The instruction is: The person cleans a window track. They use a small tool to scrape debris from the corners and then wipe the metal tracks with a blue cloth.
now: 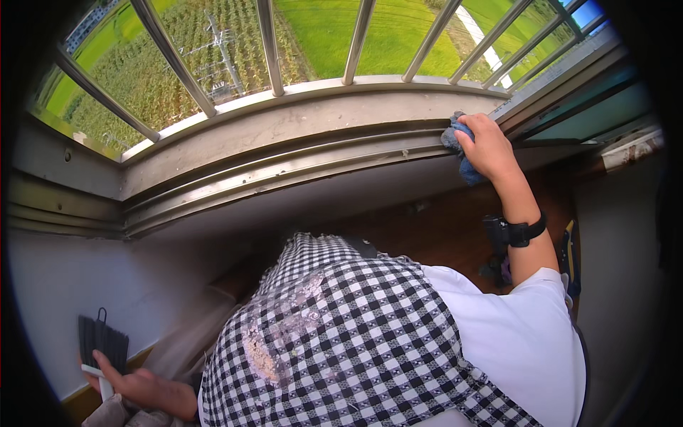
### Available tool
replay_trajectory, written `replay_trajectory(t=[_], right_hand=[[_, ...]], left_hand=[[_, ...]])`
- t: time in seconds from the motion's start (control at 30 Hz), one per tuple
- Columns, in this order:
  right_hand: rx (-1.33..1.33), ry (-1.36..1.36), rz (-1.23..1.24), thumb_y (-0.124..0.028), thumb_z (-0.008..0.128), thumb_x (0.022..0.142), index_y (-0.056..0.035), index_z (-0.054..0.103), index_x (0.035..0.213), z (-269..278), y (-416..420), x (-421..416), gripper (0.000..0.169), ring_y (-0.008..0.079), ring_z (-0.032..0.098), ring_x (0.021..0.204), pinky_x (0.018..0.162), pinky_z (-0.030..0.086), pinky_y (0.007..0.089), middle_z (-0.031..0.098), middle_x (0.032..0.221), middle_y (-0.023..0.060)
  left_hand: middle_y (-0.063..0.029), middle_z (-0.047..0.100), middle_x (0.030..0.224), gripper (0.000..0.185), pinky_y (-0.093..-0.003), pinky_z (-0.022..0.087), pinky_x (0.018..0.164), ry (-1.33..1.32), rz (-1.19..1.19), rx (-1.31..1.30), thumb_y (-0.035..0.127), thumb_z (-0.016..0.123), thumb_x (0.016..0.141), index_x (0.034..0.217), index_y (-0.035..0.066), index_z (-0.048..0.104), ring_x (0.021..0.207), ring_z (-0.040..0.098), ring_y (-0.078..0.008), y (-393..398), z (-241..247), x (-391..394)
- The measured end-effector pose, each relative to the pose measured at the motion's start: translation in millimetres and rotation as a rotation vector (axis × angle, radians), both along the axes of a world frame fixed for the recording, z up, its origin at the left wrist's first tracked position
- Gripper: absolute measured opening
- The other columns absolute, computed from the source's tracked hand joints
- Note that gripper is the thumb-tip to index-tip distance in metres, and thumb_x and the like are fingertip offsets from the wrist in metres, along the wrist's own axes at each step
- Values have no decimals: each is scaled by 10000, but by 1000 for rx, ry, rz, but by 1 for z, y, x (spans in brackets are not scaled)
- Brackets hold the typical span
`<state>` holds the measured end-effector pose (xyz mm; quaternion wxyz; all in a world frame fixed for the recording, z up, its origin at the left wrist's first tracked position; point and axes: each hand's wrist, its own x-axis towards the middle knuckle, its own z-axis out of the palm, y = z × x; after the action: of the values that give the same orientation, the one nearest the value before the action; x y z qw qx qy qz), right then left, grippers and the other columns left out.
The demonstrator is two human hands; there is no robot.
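Note:
My right hand grips a blue-grey cloth. It presses the cloth on the metal sliding-window track, near the track's right end beside the window frame. Dark specks of dirt lie along the track. Low at the left, my left hand holds a small brush with dark bristles and a white handle. The bristles point up, close to the white wall. A wire loop rises behind the bristles. Part of the handle is hidden by my fingers and a beige fabric.
Metal security bars stand outside the dusty sill, with fields beyond. A sliding glass pane is at the right. My checkered apron fills the lower middle. Brown flooring shows below the window, with a dark blue-yellow object at right.

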<state>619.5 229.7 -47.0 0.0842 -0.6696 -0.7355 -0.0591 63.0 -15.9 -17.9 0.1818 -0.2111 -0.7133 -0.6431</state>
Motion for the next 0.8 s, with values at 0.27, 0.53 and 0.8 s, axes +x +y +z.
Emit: replay_trajectory(t=[0.27,0.53,0.8], right_hand=[[-71,144,197,-74,546,815,-84,709,1012,-18,11,-6,256,345,607,986,866,505,401,601,1053,141],[-140,227,86,-239,718,813,-13,651,934,5,-2,4,265,341,590,861,810,490,376,594,921,166],[-56,0,-71,-153,546,893,-77,649,1111,-10,-11,13,253,359,603,1014,861,504,423,606,1066,141]], left_hand=[[-221,513,1327,467,-365,424,1068,46,-14,-32,146,664,919,1276,-122,526,1211,539,-271,-4,-9,-4],[-226,506,1334,476,-368,415,1081,-18,-126,52,141,670,916,1281,-127,522,1235,518,-274,-26,-31,-49],[-222,530,1309,441,-374,409,1094,-44,54,23,146,655,928,1256,-122,533,1201,550,-280,26,4,43]])
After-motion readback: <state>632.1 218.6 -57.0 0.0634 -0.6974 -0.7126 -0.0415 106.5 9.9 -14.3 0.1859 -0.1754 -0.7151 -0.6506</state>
